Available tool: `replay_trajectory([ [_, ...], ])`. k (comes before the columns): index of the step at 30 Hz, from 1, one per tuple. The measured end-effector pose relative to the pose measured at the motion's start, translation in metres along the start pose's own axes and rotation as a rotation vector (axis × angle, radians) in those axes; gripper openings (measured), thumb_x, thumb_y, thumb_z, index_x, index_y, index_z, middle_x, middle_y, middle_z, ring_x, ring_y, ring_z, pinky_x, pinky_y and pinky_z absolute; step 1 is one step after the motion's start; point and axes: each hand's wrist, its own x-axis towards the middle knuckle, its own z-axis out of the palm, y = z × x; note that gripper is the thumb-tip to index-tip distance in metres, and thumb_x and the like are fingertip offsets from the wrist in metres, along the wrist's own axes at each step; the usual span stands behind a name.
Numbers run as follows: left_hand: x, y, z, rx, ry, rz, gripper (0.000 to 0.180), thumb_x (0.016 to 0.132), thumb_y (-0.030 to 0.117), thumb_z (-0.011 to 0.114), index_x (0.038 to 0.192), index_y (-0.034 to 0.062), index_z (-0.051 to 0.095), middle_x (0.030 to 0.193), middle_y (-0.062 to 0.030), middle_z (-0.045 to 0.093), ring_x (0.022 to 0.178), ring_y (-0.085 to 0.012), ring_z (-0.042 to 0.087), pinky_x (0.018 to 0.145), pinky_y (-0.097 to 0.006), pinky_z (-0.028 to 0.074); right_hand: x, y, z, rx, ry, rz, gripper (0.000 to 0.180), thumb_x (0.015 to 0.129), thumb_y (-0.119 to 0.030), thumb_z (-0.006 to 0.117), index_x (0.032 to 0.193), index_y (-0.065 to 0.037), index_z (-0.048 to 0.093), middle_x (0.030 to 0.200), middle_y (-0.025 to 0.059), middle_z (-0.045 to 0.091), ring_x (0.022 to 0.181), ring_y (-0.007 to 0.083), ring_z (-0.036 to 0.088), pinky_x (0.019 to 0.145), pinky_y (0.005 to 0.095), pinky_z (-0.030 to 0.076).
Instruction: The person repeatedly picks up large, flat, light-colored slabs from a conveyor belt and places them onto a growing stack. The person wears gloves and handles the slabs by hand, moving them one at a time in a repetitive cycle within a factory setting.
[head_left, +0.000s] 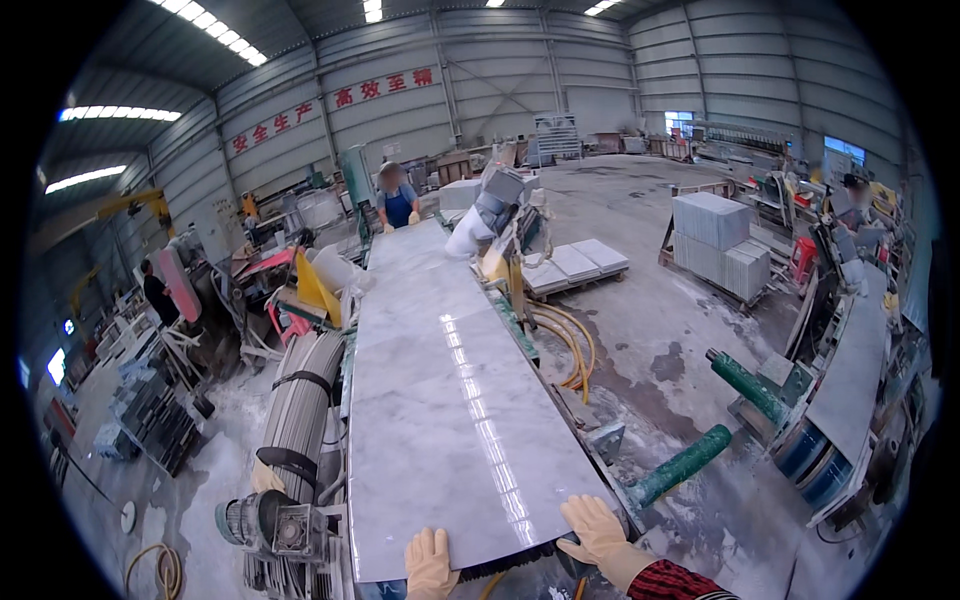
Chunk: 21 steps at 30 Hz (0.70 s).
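Observation:
A long polished grey-white marble slab (pixel 440 390) lies flat on a machine bed and runs away from me. My left hand (pixel 428 562), in a pale yellow glove, rests with fingers spread on the slab's near edge. My right hand (pixel 598 532), gloved the same, grips the slab's near right corner. A person in a blue apron (pixel 397 203) stands at the far end with gloved hands at the slab's far edge.
A grey ribbed roller with black straps (pixel 300 400) and a motor (pixel 262 522) lie left of the slab. Green rollers (pixel 680 465) and yellow hoses (pixel 570 340) are on the right. Stacked cut tiles (pixel 718 240) stand on a pallet beyond, on a wet, dusty floor.

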Motion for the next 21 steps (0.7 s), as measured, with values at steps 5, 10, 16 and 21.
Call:
replay_trajectory([
  [5, 0.003, -0.016, 0.020, 0.206, 0.036, 0.021, 0.076, 0.077, 0.031, 0.074, 0.142, 0.0067, 0.043, 0.142, -0.0187, 0.045, 0.132, -0.0395, 0.044, 0.110, -0.057, 0.031, -0.002, 0.000, -0.003, -0.003, 0.029, -0.023, 0.069, 0.074, -0.040, 0.082, 0.129, -0.007, 0.055, 0.129, 0.0153, 0.057, 0.117, 0.0340, 0.052, 0.103, 0.0438, 0.041],
  [10, 0.003, -0.018, 0.027, 0.137, 0.020, 0.004, 0.069, 0.076, 0.019, 0.071, 0.140, 0.0090, 0.047, 0.141, -0.0164, 0.048, 0.129, -0.0381, 0.047, 0.107, -0.056, 0.035, -0.008, 0.003, 0.002, -0.008, 0.028, -0.029, 0.072, 0.074, -0.041, 0.081, 0.131, -0.008, 0.053, 0.133, 0.0154, 0.056, 0.119, 0.0330, 0.051, 0.105, 0.0437, 0.040],
  [16, -0.001, -0.026, 0.040, 0.167, -0.090, -0.047, 0.091, 0.075, 0.033, 0.080, 0.151, 0.0073, 0.035, 0.157, -0.0196, 0.037, 0.147, -0.0429, 0.032, 0.120, -0.064, 0.022, -0.009, 0.004, 0.003, -0.044, 0.073, -0.052, 0.070, 0.075, -0.044, 0.080, 0.129, -0.006, 0.056, 0.128, 0.0147, 0.057, 0.116, 0.0345, 0.052, 0.103, 0.0447, 0.041],
  [21, -0.002, -0.023, 0.035, 0.193, -0.104, -0.036, 0.096, 0.074, 0.034, 0.081, 0.153, 0.0070, 0.033, 0.158, -0.0200, 0.035, 0.148, -0.0429, 0.030, 0.120, -0.065, 0.022, -0.015, 0.003, 0.007, -0.033, -0.001, 0.002, 0.072, 0.079, -0.043, 0.080, 0.137, -0.010, 0.052, 0.141, 0.0155, 0.054, 0.128, 0.0347, 0.049, 0.111, 0.0450, 0.037],
])
